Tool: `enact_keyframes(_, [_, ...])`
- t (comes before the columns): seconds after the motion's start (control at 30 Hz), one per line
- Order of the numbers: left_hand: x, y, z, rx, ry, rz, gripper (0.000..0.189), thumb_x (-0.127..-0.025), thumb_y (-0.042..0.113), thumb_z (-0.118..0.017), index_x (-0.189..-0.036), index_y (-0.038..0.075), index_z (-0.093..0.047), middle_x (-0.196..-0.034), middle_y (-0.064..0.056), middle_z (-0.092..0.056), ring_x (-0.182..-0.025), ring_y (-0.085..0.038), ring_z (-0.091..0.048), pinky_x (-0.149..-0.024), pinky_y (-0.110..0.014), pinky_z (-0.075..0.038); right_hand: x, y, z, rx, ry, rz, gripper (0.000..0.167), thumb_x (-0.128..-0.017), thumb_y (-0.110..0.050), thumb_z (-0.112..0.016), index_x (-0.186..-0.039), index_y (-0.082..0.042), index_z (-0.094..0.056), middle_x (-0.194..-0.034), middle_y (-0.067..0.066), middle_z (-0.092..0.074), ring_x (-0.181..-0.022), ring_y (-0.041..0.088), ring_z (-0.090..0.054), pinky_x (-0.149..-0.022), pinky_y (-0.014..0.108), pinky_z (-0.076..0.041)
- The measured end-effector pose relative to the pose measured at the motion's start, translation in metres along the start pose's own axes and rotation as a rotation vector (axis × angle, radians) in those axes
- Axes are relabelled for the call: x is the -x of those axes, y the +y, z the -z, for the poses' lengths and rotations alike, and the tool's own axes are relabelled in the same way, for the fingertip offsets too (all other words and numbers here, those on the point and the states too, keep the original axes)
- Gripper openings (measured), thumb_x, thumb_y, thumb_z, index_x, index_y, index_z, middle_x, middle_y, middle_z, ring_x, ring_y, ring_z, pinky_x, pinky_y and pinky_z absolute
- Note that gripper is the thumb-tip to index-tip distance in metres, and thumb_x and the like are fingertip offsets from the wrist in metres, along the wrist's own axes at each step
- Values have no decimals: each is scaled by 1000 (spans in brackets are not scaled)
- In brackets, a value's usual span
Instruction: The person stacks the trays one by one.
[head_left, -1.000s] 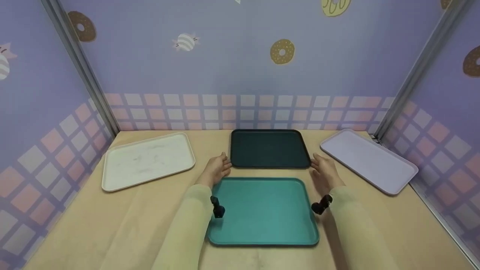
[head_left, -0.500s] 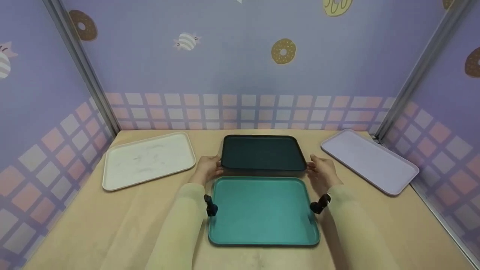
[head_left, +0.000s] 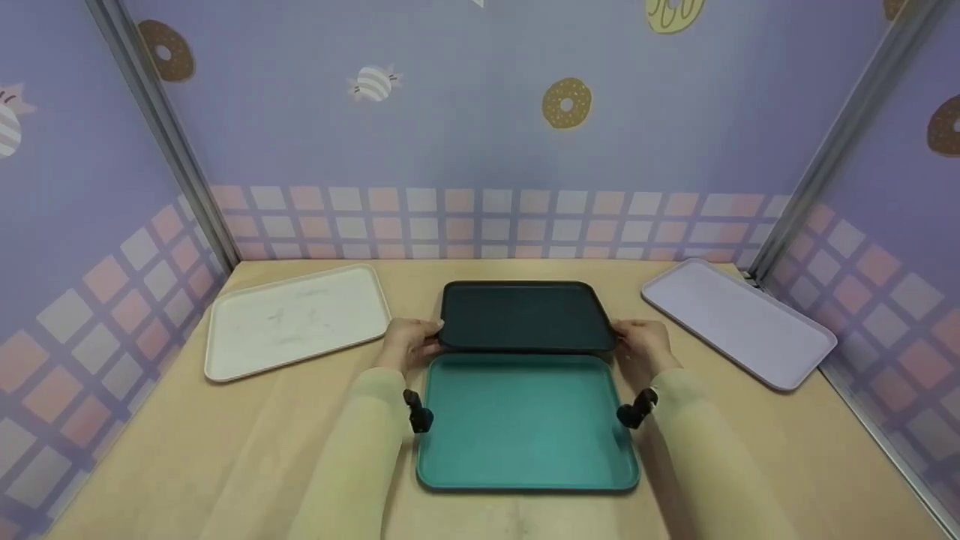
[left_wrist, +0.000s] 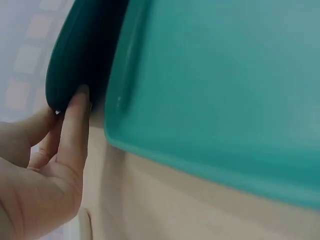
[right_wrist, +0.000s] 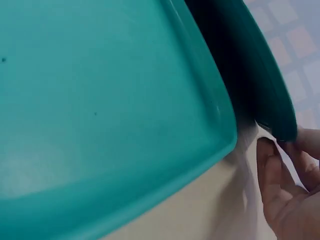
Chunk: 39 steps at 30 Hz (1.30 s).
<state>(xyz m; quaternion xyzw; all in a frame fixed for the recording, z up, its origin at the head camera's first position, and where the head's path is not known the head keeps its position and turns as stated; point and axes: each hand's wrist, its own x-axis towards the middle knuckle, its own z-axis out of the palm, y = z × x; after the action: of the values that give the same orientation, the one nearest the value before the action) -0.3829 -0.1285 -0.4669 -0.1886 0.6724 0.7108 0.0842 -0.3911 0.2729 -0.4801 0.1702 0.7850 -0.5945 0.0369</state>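
A dark tray (head_left: 527, 316), nearly black in the head view, is held up off the table just behind a teal tray (head_left: 529, 424). My left hand (head_left: 409, 341) grips its left edge, thumb on the rim and fingers beneath, as the left wrist view shows. On the opposite edge my right hand (head_left: 643, 343) pinches the rim the same way, with fingers (right_wrist: 272, 172) under it in the right wrist view. The dark tray's front edge hangs close to the teal tray's back rim. The teal tray lies flat on the table.
A white tray (head_left: 296, 322) with grey smudges lies angled at the left. At the right, a lilac tray (head_left: 739, 322) is angled the other way. Patterned walls (head_left: 495, 150) enclose the wooden table (head_left: 225, 450) at the back and both sides.
Both hands took hold of the dark tray's side edges, lifted it off the table, and drew it nearer to the teal tray. The other trays stayed in place.
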Motion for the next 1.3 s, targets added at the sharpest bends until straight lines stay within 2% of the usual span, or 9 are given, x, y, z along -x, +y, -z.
enact_keyframes(0.2, [-3, -2, 3, 32, -58, 34, 38, -99, 4, -67, -137, 1, -64, -136, -18, -66, -115, -24, -69, -86, -28, -63, 2, 2, 1, -116, -6, 8, 31, -101, -12, -65, -124, 7, -69, -90, 1, -71, -82, 10, -67, -81, 24, -58])
enact_keyframes(0.33, [-2, -7, 7, 23, -109, 38, 44, -101, 4, -64, -144, 4, -59, -149, -17, -57, -129, -24, -62, -105, -33, -56, 6, 4, 4, -114, -13, 5, 37, -101, -18, -66, -130, 4, -67, -90, -4, -71, -83, 6, -66, -78, 19, -57])
enact_keyframes(0.47, [2, -11, 12, 44, -139, 28, 45, -100, 3, -64, -145, 4, -58, -145, -15, -61, -113, -18, -69, -93, -27, -60, 9, 6, 5, -171, -44, -9, 44, -101, -20, -68, -138, 2, -62, -93, -8, -73, -84, 3, -66, -76, 17, -57])
enact_keyframes(0.57, [5, -11, 15, 61, -138, 12, 44, -99, 1, -66, -143, 2, -59, -131, -13, -70, -90, -10, -71, -75, -21, -61, 13, 8, 6, -222, -88, -17, 47, -101, -19, -67, -143, 1, -58, -98, -8, -74, -86, 2, -68, -76, 17, -57])
enact_keyframes(0.63, [8, -12, 17, 78, -147, -4, 44, -98, -1, -65, -142, -1, -59, -119, -10, -73, -84, -8, -70, -71, -21, -60, 17, 9, 8, -281, -127, -35, 48, -102, -18, -66, -146, -2, -56, -105, -6, -73, -90, 3, -69, -79, 18, -58])
enact_keyframes(0.8, [18, -16, 21, 100, -161, -17, 44, -98, -2, -65, -141, -4, -57, -104, -4, -71, -82, -9, -69, -70, -21, -60, 27, 11, 13, -340, -188, -40, 52, -101, -17, -68, -148, -3, -53, -109, -7, -72, -93, 4, -69, -79, 18, -58])
enact_keyframes(0.97, [34, -23, 25, 66, -156, -49, 43, -96, -3, -67, -139, -5, -59, -109, -7, -70, -84, -10, -69, -71, -22, -61, 39, 12, 22, -293, -223, 0, 50, -100, -19, -69, -146, -5, -57, -102, -15, -70, -92, 2, -68, -73, 17, -55])
enact_keyframes(1.13, [53, -27, 30, 30, -152, -92, 42, -95, -4, -67, -136, -6, -61, -114, -11, -70, -85, -10, -70, -73, -23, -62, 55, 14, 29, -251, -266, 55, 47, -101, -17, -67, -145, -2, -57, -105, -15, -68, -94, 1, -69, -77, 17, -55])
enact_keyframes(1.3, [68, -31, 35, -15, -149, -115, 38, -95, -5, -68, -132, -5, -64, -111, -11, -72, -84, -10, -72, -76, -25, -63, 71, 17, 32, -224, -275, 95, 51, -101, -16, -67, -146, 4, -53, -106, -14, -69, -95, 0, -69, -82, 15, -57])
